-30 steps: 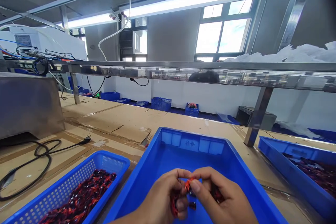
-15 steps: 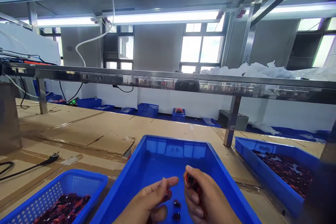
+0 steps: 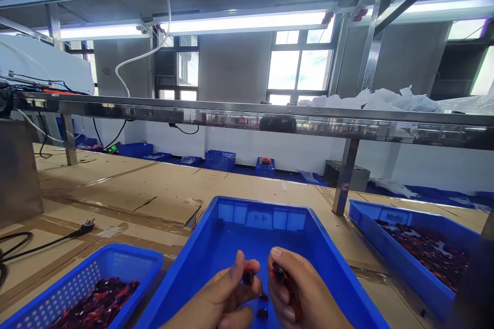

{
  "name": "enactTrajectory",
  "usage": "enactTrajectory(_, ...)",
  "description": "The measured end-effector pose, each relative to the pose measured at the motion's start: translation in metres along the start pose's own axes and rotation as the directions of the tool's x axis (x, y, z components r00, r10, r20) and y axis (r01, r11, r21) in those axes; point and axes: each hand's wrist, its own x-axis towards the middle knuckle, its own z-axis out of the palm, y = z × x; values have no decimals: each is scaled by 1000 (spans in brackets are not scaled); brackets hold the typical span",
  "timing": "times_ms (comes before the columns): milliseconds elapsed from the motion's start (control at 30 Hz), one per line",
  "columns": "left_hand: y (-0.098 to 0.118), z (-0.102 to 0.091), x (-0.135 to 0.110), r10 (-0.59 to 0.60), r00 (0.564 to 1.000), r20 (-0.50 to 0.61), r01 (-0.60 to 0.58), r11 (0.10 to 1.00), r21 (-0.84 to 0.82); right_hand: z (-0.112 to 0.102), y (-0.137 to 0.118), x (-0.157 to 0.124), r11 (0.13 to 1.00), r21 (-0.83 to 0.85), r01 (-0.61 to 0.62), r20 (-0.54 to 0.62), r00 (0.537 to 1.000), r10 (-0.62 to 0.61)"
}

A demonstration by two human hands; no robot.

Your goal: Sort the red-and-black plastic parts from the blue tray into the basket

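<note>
My left hand (image 3: 227, 295) is closed on a small red-and-black part (image 3: 248, 276), pinched between thumb and fingers with its dark round end facing me. Just to its right, my right hand (image 3: 297, 288) grips another red-and-black piece (image 3: 278, 272); more red shows lower, under its curled fingers. The exact kind of these pieces cannot be made out. Both hands are over a blue tray (image 3: 266, 209), close together but apart. Two small dark pieces lie on the tray's floor between the hands, the nearer dark piece (image 3: 262, 314) in plain sight and the other partly covered.
A blue perforated basket (image 3: 148, 258) of red-and-black pieces stands at left, and a blue bin (image 3: 420, 216) with similar pieces at right. A metal post (image 3: 345, 177) rises behind the tray, under a metal shelf (image 3: 231, 115). A black plug (image 3: 83, 229) lies on the cardboard-covered bench (image 3: 127, 190).
My left fingers have turned and closed, bringing the dark end of their piece into view. My right hand keeps its grip. The camera view has shifted slightly.
</note>
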Motion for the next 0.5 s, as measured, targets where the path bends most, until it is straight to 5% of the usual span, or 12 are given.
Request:
enactTrajectory(200,-1,7,-3,8,998,-64,-7,1000,15,-4,6,1,997,78,17,86,996,-24)
enactTrajectory(333,-4,4,3,-1,996,-94,0,1000,-5,-1,9,-1,983,-151,101,103,991,-86)
enactTrajectory(400,-6,1,6,4,997,-78,-4,1000,-4,0,12,-3,889,-387,245,87,969,-230)
enactTrajectory(500,-11,-1,8,117,991,-69,-112,991,69,2,18,-7,572,-733,368,77,880,-468)
